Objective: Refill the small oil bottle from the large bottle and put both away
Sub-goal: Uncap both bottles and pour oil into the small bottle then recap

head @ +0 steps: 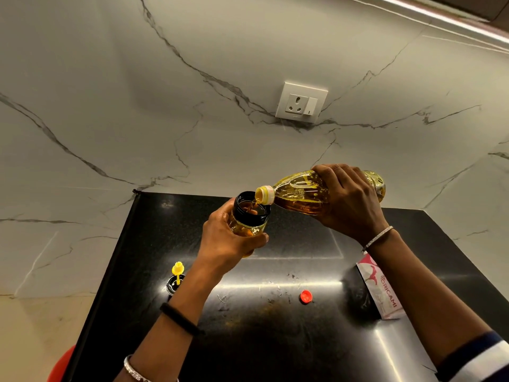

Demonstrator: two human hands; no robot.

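Note:
My left hand [225, 238] grips the small oil bottle [249, 216], a clear bottle with a wide black neck, held above the black counter [275, 340]. My right hand [349, 205] holds the large oil bottle [300, 194] tipped almost level, its yellow-ringed mouth over the small bottle's opening. A thin stream of golden oil runs into the small bottle. Most of the large bottle's rear is hidden by my fingers. The small bottle's black lid with a yellow spout [176, 279] lies at the left of the counter. A red cap [306, 296] lies right of centre.
A pink and white packet [381, 288] lies on the counter under my right forearm. The marble wall behind carries a white socket and switch [301, 102]. Something red [62, 365] shows at the bottom left, beside the counter's left edge.

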